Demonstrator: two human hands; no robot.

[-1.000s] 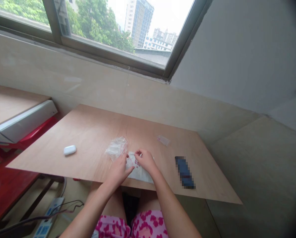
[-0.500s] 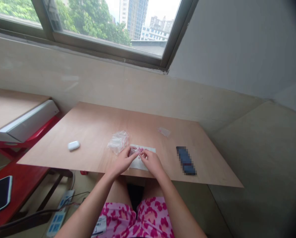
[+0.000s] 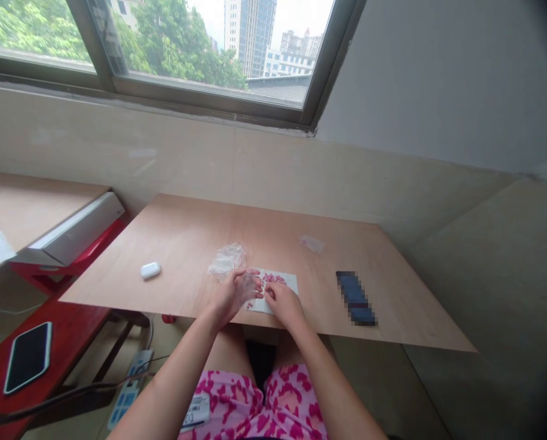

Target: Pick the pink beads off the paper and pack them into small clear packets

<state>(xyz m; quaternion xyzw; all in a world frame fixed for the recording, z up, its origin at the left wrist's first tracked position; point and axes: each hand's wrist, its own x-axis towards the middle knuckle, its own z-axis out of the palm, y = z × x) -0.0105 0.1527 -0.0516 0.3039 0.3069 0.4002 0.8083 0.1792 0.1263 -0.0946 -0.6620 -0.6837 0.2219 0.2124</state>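
Where a red table (image 3: 66, 330) stands at the left, a smartphone (image 3: 28, 357) is laid on it with its dark screen upward, and a power strip (image 3: 129, 388) is seen on the floor beyond its near corner. On a plywood board (image 3: 186, 232), a white earbud case (image 3: 150, 270) is placed left of centre, shut as far as can be seen. A clear zip bag (image 3: 227, 260) with a red-edged seal is left crumpled near the middle, just beside the left hand (image 3: 234, 293), whose fingers are spread and held over the left edge of a white sheet (image 3: 280, 282). Whether anything is held by that hand cannot be told. Small pink pieces (image 3: 273, 278) are clustered on the sheet, which lies flat at the middle of the board, close to its near edge. The right hand (image 3: 285, 304) is curled down onto the sheet, but whether a piece is pinched by it cannot be told. A small clear packet (image 3: 312, 244) is lying farther off, towards the far edge, and a pixelated dark blue object (image 3: 356, 298) is set at the right.
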